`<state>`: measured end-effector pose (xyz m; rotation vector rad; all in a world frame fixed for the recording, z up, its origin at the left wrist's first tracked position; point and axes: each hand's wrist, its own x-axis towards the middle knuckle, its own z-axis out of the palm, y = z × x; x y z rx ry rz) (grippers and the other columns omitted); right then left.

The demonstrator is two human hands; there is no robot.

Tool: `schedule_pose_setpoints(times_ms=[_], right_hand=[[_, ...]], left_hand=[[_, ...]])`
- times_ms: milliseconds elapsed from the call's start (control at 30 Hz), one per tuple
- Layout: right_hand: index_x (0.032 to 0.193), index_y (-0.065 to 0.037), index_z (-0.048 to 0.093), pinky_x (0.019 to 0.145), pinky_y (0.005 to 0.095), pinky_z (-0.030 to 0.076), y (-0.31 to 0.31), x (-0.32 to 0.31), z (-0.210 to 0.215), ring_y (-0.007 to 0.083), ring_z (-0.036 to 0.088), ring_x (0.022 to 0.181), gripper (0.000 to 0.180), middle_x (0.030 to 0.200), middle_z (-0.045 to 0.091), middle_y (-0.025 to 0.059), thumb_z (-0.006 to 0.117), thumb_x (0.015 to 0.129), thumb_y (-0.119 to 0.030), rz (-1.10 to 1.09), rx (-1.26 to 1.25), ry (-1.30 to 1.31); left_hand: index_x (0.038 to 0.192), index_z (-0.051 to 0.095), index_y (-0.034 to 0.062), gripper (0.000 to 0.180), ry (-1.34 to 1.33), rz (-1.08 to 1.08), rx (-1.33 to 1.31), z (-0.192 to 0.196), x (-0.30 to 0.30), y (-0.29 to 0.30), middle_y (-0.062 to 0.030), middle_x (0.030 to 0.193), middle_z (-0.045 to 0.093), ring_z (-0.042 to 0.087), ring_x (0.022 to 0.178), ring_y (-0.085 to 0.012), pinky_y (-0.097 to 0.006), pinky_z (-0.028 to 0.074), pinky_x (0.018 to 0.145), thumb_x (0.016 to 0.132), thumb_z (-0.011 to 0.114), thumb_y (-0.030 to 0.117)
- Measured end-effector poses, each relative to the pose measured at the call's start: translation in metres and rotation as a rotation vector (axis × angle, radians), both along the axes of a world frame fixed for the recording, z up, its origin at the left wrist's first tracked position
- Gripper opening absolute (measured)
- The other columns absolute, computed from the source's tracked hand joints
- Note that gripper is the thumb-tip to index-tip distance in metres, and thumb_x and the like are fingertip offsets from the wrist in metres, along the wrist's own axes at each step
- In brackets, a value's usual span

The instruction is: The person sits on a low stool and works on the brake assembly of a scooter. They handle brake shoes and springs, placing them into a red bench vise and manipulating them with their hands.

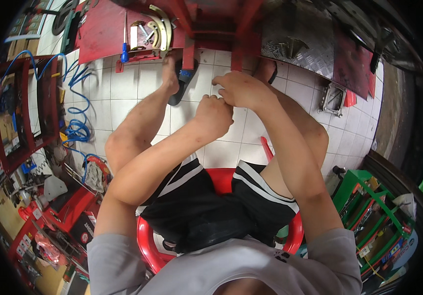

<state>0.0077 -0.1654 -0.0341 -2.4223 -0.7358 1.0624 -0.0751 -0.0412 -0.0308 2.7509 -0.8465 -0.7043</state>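
Both hands meet in front of the knees, above the white tiled floor [123, 93]. Left hand [214, 117] is curled into a loose fist, knuckles up, its fingers tucked in tight; right hand [241, 88] lies just beyond it, touching it, with the fingers bent and pinched together. Whatever they pinch between them is too small and too hidden to make out — I cannot tell what it is, nor whether either hand truly grips it. It would sit where the two sets of fingertips meet, over the tiles and short of the red metal stand [113, 34].

Around them: the person sits on a red plastic chair [221, 179] in black shorts with white stripes, legs spread, each foot in a dark sandal — the left sandal [182, 83] shows plainly, the right one is mostly hidden behind the right hand. On the red stand lie a blue-handled screwdriver [124, 49] and two curved metal brake shoes [159, 29]. A coiled blue air hose [76, 113] trails down the left side beside a red shelf [22, 113]. At right stands a green rack [374, 216] of tools, and a small metal bracket [332, 98] rests on the tiles under a sheet of patterned steel plate [305, 39].

Counted: two hands, two sandals, one chair, one screwdriver, one hose.
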Motion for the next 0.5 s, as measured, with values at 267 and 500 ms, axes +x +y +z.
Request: schedule_pose_setpoints(times_ms=[267,500], right_hand=[[0.121,-0.005,0.061,0.09,0.0427,0.049,-0.003,0.006,0.022,0.0328,0.063,0.102,0.036,0.107,0.065,0.0204,0.055,0.088,-0.017,-0.039,0.014,-0.009],[0.123,-0.01,0.061,0.092,0.0429,0.049,0.005,0.008,0.046,0.0314,0.061,0.108,0.037,0.113,0.064,0.0194,0.056,0.086,-0.017,-0.036,0.004,0.065]], left_hand=[[0.104,0.061,-0.002,0.036,0.049,0.005,0.014,0.0,0.002,-0.007,-0.0161,0.092,0.066,0.064,0.093,-0.0305,-0.043,0.048,0.082,0.083,0.068,0.025],[0.112,0.057,-0.0052,0.047,0.016,-0.008,-0.27,0.017,-0.003,-0.01,-0.0165,0.102,0.064,0.06,0.104,-0.0319,-0.044,0.049,0.087,0.083,0.067,0.031]])
